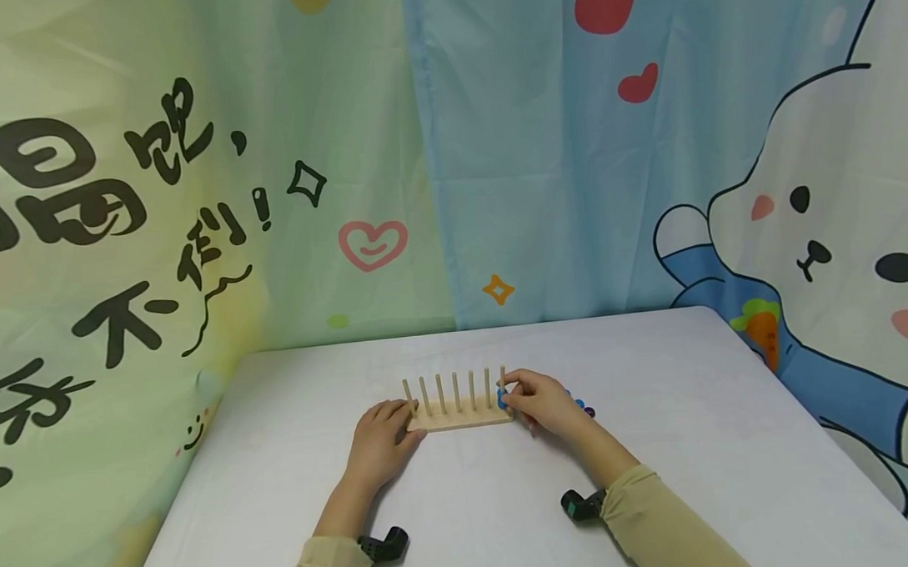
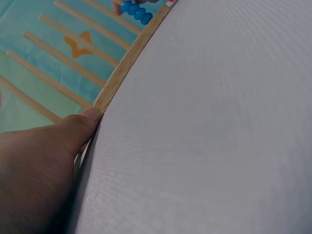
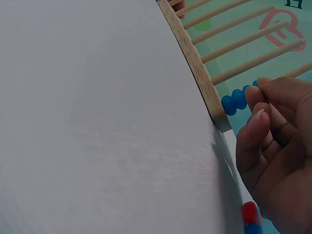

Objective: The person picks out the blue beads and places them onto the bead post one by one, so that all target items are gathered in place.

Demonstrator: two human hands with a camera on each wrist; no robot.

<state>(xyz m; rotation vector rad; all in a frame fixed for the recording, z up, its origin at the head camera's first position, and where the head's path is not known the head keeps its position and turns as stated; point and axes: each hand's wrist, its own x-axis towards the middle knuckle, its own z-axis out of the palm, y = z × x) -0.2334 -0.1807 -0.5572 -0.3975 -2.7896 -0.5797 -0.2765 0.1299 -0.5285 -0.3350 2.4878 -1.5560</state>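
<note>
A wooden peg rack, a flat base with a row of several upright pegs, stands on the table. My left hand grips its left end, the thumb lying along the base in the left wrist view. At the rack's right end my right hand pinches the upper part of a short stack of blue beads between thumb and forefinger. These beads line up along the last peg, the lowest one close to the base. The other pegs carry no beads.
Some loose beads lie on the white-covered table just right of the right hand. A red bead shows below that hand in the right wrist view. A printed curtain hangs behind the table's far edge.
</note>
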